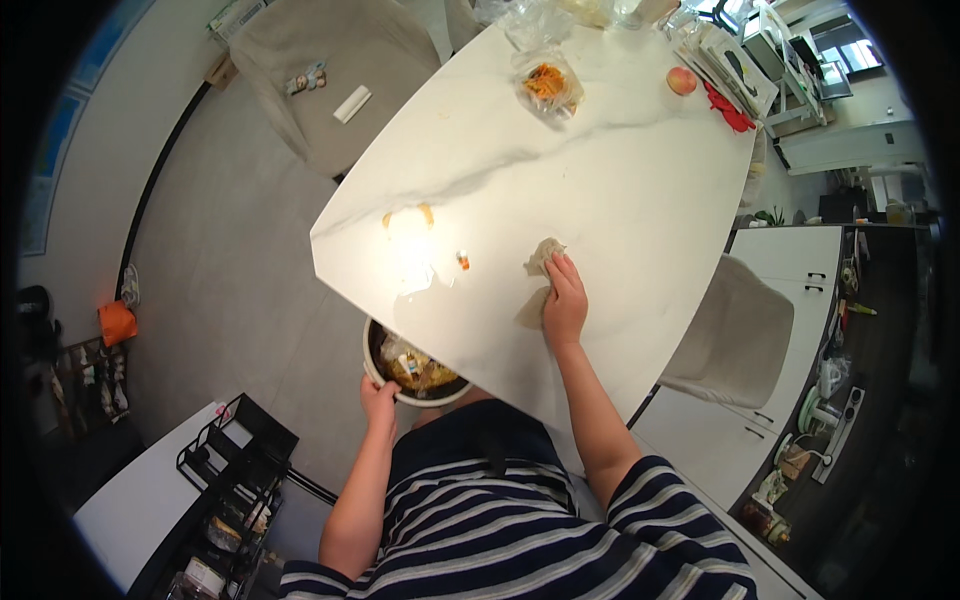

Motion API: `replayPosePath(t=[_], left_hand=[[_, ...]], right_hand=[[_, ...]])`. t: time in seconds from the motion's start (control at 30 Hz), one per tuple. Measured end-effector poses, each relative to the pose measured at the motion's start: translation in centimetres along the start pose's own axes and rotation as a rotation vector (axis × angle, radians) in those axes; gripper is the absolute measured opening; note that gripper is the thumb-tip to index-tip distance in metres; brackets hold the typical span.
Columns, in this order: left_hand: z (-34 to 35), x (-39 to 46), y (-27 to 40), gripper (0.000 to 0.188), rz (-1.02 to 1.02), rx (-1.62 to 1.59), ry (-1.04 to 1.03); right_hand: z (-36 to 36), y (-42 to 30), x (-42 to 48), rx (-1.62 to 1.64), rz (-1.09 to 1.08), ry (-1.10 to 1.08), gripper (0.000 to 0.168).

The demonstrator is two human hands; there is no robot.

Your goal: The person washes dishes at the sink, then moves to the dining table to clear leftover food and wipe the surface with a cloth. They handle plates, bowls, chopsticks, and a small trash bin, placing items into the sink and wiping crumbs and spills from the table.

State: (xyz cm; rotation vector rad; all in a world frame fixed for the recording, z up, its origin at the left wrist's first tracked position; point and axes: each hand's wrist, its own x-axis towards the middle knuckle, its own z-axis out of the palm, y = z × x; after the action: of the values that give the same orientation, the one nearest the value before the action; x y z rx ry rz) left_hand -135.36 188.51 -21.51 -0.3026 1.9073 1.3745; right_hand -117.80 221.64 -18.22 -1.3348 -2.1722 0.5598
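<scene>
My left hand [380, 403] grips the pale rim of a round trash bin [368, 352], which sits below the table's near edge and is partly hidden by it. Crumpled plastic and food scraps [415, 365] fill the bin. On the white marble-patterned table [630, 187], my right hand [566, 304] presses on a crumpled greyish-beige cloth [546, 256]; part of that cloth shows beside the wrist. A small orange-and-white scrap [463, 260] lies left of the cloth. Near the left corner are brownish smears [425, 215] and a wet patch [412, 289].
A plastic bag of shredded orange food [547, 82] lies at the far side, with a peach-like fruit [681, 80] and red cloth [727, 109] to its right. Fabric chairs stand left [330, 45] and right [739, 337]. A black wire rack [240, 442] is at lower left.
</scene>
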Motion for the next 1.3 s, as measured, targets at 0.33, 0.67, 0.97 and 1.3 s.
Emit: replayPosePath(t=[0.33, 0.67, 0.97, 1.3], left_hand=[[2.6, -1.5, 1.1, 0.048, -0.054, -0.067, 0.047], [3.9, -1.8, 1.5, 0.057, -0.097, -0.106, 0.107], [4.8, -0.7, 2.3, 0.051, -0.123, -0.006, 0.169], [6.3, 0.1, 3.9, 0.046, -0.132, -0.023, 0.138]], right_hand=[[0.0, 18.4, 26.0, -0.120, 0.156, 0.452, 0.033], [8.5, 16.6, 45.9, -0.150, 0.015, 0.497, 0.036], [11.2, 14.9, 56.7, -0.025, 0.053, 0.477, 0.035], [8.7, 13.0, 49.8, 0.398, -0.257, -0.234, 0.039]])
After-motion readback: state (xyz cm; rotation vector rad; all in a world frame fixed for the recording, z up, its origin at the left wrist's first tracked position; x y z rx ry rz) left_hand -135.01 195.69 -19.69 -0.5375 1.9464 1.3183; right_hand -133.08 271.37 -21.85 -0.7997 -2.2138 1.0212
